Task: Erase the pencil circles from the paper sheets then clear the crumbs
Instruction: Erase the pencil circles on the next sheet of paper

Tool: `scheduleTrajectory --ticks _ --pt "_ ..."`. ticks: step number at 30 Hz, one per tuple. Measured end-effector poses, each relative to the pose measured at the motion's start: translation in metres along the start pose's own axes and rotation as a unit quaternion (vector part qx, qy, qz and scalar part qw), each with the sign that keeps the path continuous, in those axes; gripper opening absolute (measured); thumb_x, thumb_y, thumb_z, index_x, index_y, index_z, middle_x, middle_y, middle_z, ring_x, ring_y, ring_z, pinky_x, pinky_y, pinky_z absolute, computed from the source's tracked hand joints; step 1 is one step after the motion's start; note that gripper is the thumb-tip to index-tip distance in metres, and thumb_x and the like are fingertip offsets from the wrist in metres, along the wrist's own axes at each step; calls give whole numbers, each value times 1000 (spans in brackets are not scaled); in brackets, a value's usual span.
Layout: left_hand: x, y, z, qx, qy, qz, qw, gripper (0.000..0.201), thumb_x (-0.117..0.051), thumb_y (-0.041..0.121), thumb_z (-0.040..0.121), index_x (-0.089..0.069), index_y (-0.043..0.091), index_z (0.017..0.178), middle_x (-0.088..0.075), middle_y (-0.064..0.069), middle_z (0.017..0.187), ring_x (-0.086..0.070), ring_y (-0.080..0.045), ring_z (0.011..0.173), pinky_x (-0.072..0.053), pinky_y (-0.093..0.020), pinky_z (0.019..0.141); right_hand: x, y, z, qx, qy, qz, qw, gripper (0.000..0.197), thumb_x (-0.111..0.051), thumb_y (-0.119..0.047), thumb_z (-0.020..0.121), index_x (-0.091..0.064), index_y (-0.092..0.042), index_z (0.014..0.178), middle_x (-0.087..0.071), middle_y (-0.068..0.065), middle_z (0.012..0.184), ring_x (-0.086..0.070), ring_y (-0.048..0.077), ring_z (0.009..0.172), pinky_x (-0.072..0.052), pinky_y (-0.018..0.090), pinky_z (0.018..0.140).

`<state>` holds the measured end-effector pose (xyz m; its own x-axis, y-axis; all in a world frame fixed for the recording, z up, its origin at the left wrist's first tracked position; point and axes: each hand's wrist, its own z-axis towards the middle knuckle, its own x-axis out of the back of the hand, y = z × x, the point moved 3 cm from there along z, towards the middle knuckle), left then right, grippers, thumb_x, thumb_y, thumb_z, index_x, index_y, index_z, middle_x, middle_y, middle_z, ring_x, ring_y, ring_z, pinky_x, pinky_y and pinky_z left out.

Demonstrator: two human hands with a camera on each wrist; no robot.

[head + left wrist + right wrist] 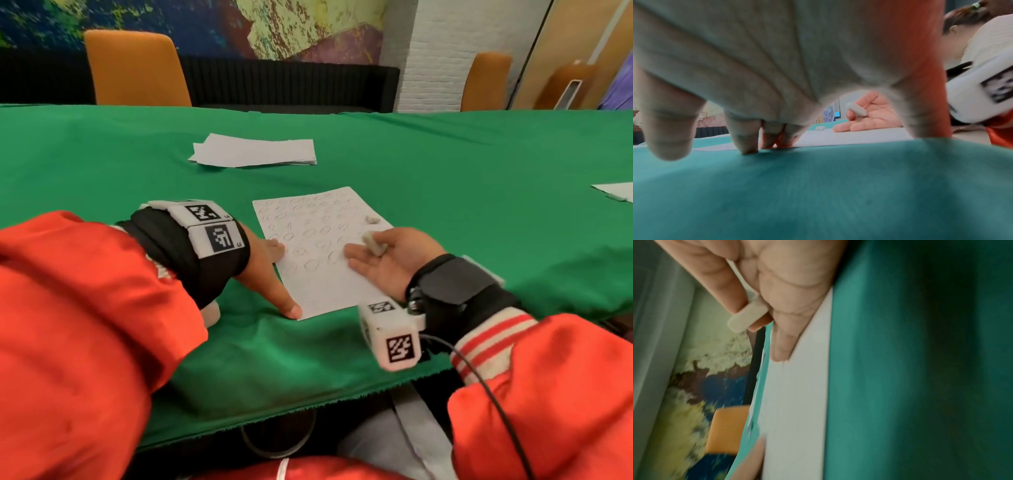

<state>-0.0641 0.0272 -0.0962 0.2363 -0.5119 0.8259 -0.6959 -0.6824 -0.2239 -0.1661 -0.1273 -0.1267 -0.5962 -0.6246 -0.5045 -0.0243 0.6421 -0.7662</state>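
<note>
Head view shows the paper sheet [318, 253] lying on the green-covered worktop [445, 164], just in front of the person, and it's packed with pencil circles [310, 265] top to bottom. None of them look rubbed out as far as I can tell, so I'd say the erasing step is only just getting going on this sheet.

The left hand [270, 270] is spread flat, fingers straight, pinning the sheet's near-left edge and corner; the left wrist view shows the fingertips [748, 146] pressing down right where paper meets cloth. It isn't gripping anything, just holding the page steady.

The right hand [387, 263] is turned palm-up over the right side of the sheet, with its thumb pinching a white eraser [374, 244] against the fingers; the other fingers are loosely extended and rest on the paper. The right wrist view shows the eraser [748, 316] sticking out past the thumb, clear of the page.

There's a second small eraser [371, 219] sitting on the sheet's right edge, and a stack of sheets [253, 150] further back on the worktop.

Next move, my guess: roll the right hand over so the eraser tip meets the paper and scrub a circle, while the left hand stops the sheet sliding or creasing. Crumbs come later.
</note>
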Motion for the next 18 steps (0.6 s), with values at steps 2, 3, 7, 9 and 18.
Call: scheduleTrajectory --ticks 2,3,7,9,18 --pt "1 1 -1 1 3 6 1000 117 -57 77 68 5 22 152 5 8 159 -12 -15 146 -11 -35 117 24 -20 1 37 54 11 998 25 -36 -2 97 -42 6 120 -56 25 108 -56 33 108 -48 38 91" --pt "1 1 -2 2 5 7 1000 117 -56 76 69 5 22 152 4 7 159 -12 -16 146 -11 -34 116 32 -28 0 52 69 17 996 29 -35 -3 98 -39 7 125 -55 26 113 -55 33 111 -46 39 95" --pt "2 3 -4 1 8 5 1000 116 -56 76 70 4 19 152 4 6 160 -12 -15 146 -10 -34 116 38 -42 -2 100 83 37 991 35 -35 -3 98 -36 6 132 -51 24 126 -53 30 113 -43 37 100" --pt "2 2 -3 2 7 2 1000 117 -56 76 69 4 19 152 4 6 160 -12 -15 146 -10 -34 117 21 -33 -5 95 47 23 994 20 -36 -4 98 -46 3 113 -56 20 118 -57 27 105 -47 35 94" --pt "0 1 -1 8 -7 10 1000 117 -55 78 68 6 23 152 6 9 159 -12 -14 145 -11 -33 116 -21 22 -5 -49 -65 6 997 20 -34 -6 98 -50 6 94 -52 26 116 -49 34 120 -41 40 95"
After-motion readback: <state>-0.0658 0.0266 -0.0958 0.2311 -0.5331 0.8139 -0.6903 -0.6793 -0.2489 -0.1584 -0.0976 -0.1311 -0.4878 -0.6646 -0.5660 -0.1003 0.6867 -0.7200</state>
